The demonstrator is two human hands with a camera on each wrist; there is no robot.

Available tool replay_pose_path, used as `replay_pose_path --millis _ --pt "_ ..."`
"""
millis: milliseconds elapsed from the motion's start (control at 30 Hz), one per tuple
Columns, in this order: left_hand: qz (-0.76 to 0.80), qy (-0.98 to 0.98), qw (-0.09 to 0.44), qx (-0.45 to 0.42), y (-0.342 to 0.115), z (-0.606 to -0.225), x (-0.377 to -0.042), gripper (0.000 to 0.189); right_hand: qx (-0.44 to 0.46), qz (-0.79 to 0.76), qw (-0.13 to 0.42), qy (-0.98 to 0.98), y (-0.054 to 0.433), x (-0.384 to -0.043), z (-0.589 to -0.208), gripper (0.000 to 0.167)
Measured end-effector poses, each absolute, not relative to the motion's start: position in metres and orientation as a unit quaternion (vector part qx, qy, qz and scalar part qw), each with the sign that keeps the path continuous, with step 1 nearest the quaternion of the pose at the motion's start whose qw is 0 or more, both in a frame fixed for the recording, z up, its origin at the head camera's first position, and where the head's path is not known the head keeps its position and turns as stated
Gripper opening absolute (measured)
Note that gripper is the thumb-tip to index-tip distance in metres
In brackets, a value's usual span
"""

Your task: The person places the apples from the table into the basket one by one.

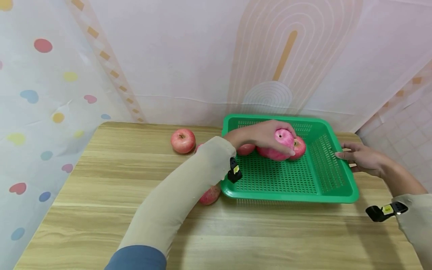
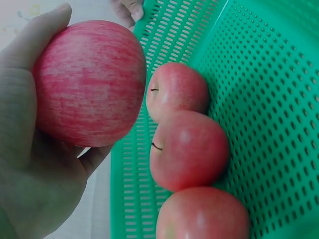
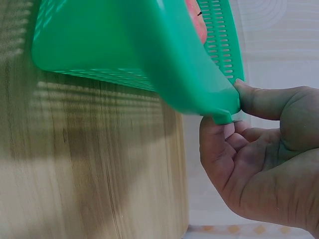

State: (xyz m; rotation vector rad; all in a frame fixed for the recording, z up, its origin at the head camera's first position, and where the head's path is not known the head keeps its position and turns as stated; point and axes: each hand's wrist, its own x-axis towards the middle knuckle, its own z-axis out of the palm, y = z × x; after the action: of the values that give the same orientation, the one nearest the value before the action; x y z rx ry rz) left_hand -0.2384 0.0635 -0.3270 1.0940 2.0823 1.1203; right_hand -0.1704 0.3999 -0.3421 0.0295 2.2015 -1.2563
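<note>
Nearest of all is a blue sleeve [image 1: 136, 258] at 7 o'clock in the head view, a pale sleeve [image 1: 175, 198] running on from it toward 1 o'clock. Beyond, the left hand [image 1: 264, 133] curls round a held apple [image 1: 286, 138] over the 12 o'clock part of the green basket [image 1: 290, 197].

The key relation is that the held apple overlies a row of three apples [image 1: 298, 148] along the basket's far side; whether it touches them cannot be told. From it, the mesh floor stretches toward 6 o'clock. The basket's long axis runs from 9 to 3 o'clock; the fruit itself has no evident one. The right hand [image 1: 366, 159], well apart from it, pinches the rim at 3 o'clock.

The held apple looks round and pinkish red, finely streaked, its dark dimple facing the head camera. Loose apples [image 1: 183, 141] lie on the table [image 1: 276, 240] toward 8 to 10 o'clock.
</note>
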Motion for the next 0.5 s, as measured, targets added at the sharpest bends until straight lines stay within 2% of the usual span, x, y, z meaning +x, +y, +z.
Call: replay_pose_path --millis 333,500 --pt "0.424 0.760 0.276 0.408 0.093 -0.339 -0.232 0.045 0.008 -0.469 0.300 0.831 0.402 -0.170 -0.342 0.042" --pt "0.422 0.762 0.278 0.405 0.109 -0.344 -0.228 0.049 0.004 -0.466 0.301 0.832 0.403 -0.172 -0.342 0.045"
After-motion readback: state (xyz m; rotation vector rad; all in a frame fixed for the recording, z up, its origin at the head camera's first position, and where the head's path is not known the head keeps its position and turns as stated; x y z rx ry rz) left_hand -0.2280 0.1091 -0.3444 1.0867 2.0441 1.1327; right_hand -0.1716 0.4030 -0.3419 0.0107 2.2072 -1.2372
